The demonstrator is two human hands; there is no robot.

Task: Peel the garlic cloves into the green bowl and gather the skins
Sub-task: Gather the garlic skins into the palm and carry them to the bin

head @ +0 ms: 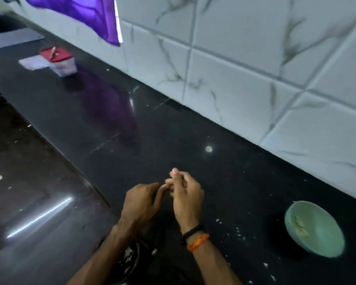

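My left hand (141, 200) and my right hand (186, 192) meet fingertip to fingertip over the black counter (103, 112), low in the middle of the view. Their fingers are curled round something small between them; it is hidden and blurred, so I cannot tell if it is a garlic clove. The green bowl (325, 241) stands on the counter at the lower right, well right of my right hand, with a few pale peeled cloves (301, 226) inside. Small white bits of garlic skin (237, 231) lie scattered on the counter between my right wrist and the bowl.
A white marbled tile wall (245, 48) runs along the back of the counter. A red-lidded white container (59, 60) sits far back left beside a white sheet (32, 62). A purple cloth (86, 15) hangs on the wall. A dark round vessel (130, 258) lies under my forearms.
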